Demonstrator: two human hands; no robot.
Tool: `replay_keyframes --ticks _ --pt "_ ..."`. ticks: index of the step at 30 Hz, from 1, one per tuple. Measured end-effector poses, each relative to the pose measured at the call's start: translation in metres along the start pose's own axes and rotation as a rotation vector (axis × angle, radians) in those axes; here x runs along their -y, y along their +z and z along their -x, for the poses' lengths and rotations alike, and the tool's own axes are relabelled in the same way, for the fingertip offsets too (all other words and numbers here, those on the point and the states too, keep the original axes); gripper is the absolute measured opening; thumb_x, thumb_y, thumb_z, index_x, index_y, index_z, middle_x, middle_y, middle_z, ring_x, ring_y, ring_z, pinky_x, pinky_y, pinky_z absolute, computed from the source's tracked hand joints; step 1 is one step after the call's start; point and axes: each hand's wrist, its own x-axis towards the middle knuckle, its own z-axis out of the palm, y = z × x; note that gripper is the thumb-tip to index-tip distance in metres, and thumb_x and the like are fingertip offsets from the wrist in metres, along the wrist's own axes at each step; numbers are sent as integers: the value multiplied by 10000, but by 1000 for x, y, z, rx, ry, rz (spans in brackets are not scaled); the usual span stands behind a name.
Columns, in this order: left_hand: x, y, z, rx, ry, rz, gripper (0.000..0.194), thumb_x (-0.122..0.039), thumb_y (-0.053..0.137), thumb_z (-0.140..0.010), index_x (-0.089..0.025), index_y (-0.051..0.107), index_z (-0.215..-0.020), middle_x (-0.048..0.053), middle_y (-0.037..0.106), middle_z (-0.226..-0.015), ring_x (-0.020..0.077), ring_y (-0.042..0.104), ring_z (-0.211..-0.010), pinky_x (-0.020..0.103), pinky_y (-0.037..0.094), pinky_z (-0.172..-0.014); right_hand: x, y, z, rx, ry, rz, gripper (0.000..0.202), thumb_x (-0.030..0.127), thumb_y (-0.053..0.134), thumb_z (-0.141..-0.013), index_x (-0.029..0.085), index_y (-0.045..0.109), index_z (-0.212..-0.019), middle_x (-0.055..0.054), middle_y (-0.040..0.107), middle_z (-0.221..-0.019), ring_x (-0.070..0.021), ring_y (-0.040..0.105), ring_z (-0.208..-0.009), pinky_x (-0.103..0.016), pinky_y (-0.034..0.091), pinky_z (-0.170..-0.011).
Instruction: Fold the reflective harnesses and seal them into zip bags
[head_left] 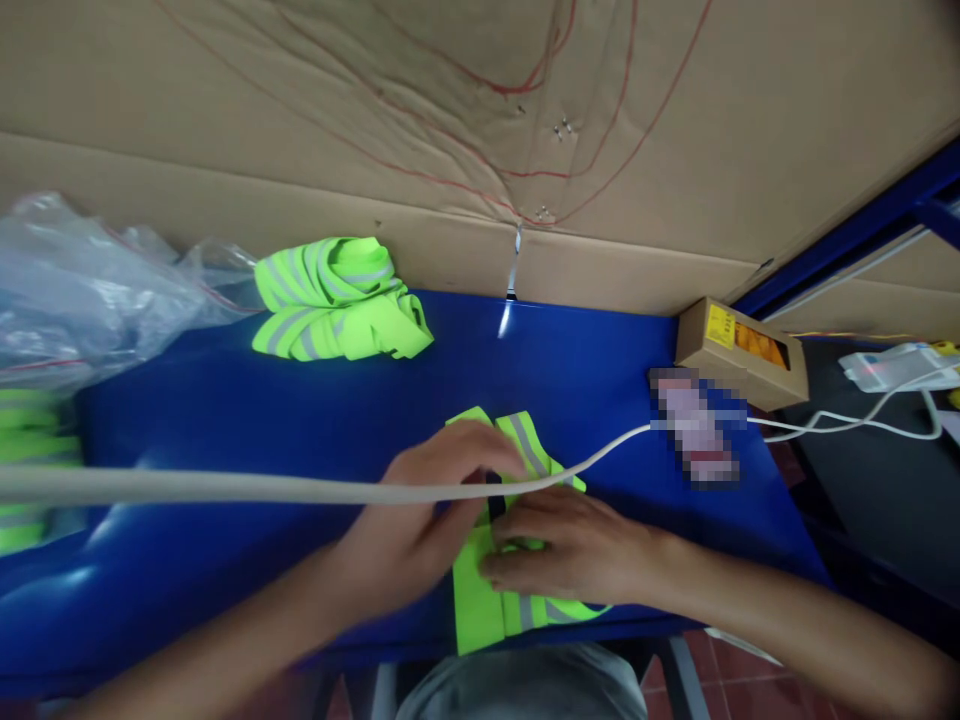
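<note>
At the near edge of the blue desk [225, 420], both hands work on a fluorescent yellow-green vest [487, 600] with grey reflective stripes. It lies part-folded, its lower end hanging just over the desk's near rim. The left hand [420, 520] rests on the vest's left side with fingers curled down over the fabric. The right hand [570, 545] lies flat on the right side, fingers pressing the cloth toward the middle. Between the two hands sits a small black tab [495, 497], possibly a fastener strip; whether either hand pinches it I cannot tell.

A white cable [300, 488] runs across the view from far left to right, passing just above the hands, and it could snag the fold. Judging by the layout, a neat fold here calls for keeping the right palm flat as an anchor while the left hand smooths the layers so that the stripes line up, and for holding the fabric on the desk rather than letting more slide off the rim.

Further back to the left lies a finished-looking pile of folded vests [337, 300], beside a clear plastic bag [82, 280]. A small cardboard box [742, 350] sits at the far right corner, against the cardboard wall [450, 100].
</note>
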Motion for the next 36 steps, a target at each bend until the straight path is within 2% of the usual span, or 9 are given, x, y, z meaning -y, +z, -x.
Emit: replay_keyframes --ticks 3,6,10,13,17,21,26,31,36 --pt "-22 9 52 -30 -87 -336 367 -313 514 -964 -282 584 -1323 63 709 -1238 218 714 -1070 327 648 -834 -4 -1 0 -32 -59 -44 240 328 516 -1055 223 723 -994 0 726 -968 -134 631 -853 -263 481 -746" --pt "-18 41 91 0 -12 -634 776 -531 555 -907 -199 326 -1571 143 643 -1386 323 675 -1197 401 669 -841 -7 0 -3 -74 -23 -266 264 294 465 -1075 173 691 -1010 -35 722 -955 -130 657 -856 -253 521 -763" --pt "-1 72 102 30 114 -890 729 -465 567 -937 -199 331 -1573 149 623 -1418 327 627 -1279 461 631 -960 -8 -11 4 -379 296 -711 229 245 369 -1093 166 572 -1164 -40 718 -920 -129 710 -826 -256 574 -742" --pt "0 71 97 46 150 -881 674 -413 595 -916 -155 429 -1517 178 619 -1414 338 619 -1287 482 631 -956 -1 -30 28 -577 391 -680 183 181 425 -1056 177 606 -1083 -52 706 -921 -156 704 -834 -288 577 -725" --pt "-3 67 96 73 142 -826 675 -369 588 -900 -144 433 -1517 195 613 -1416 360 615 -1290 496 631 -955 23 -42 70 -388 119 -295 221 177 521 -987 174 643 -1170 -85 709 -1035 -212 684 -992 -401 569 -891" --pt "-4 70 101 62 102 -851 689 -392 579 -929 -190 375 -1556 170 551 -1491 357 585 -1328 480 635 -953 41 -26 89 -214 164 51 252 174 527 -1006 177 680 -1207 -83 726 -1173 -201 654 -1118 -338 547 -992" --pt "-4 71 102 27 102 -799 721 -283 619 -915 -264 326 -1573 120 465 -1572 337 539 -1379 482 599 -1031 39 -7 86 -134 135 248 327 214 452 -1063 146 649 -1316 -65 703 -1316 -199 615 -1232 -318 510 -1062" --pt "-3 72 102 28 192 -846 487 -398 612 -920 -247 592 -1383 81 632 -1420 375 626 -1269 502 642 -936 33 1 90 -130 28 382 386 247 483 -1056 175 582 -1422 -92 652 -1394 -247 581 -1280 -378 519 -1030" --pt "-5 76 102 -43 162 -879 398 -441 519 -974 -251 655 -1297 79 726 -1251 356 677 -1189 486 667 -862 28 1 87 -32 24 367 457 371 521 -1052 160 544 -1456 -70 573 -1488 -272 445 -1424 -461 399 -1178"
